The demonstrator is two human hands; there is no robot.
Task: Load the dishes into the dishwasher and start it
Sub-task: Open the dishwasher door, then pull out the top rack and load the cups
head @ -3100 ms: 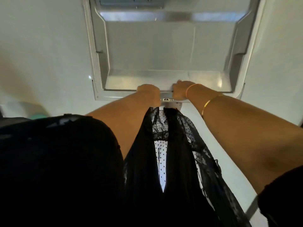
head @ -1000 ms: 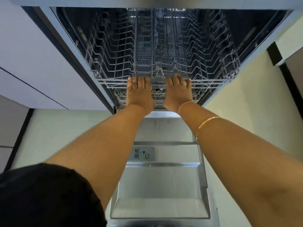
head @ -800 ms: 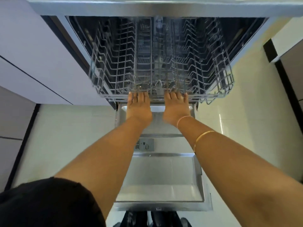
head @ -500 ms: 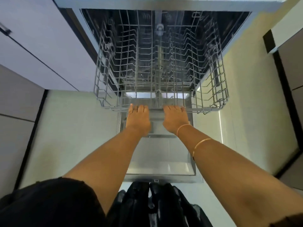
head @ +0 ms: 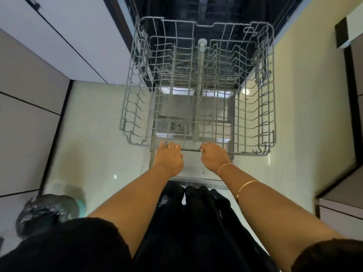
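Gripped front rail of rack (head: 133, 107) with left hand (head: 169, 158) and right hand (head: 214, 157), fingers apparently curled over it. Judged liable to skew or derail under uneven pull.

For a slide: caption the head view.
Left hand and right hand grip the empty dishwasher rack over the open door.
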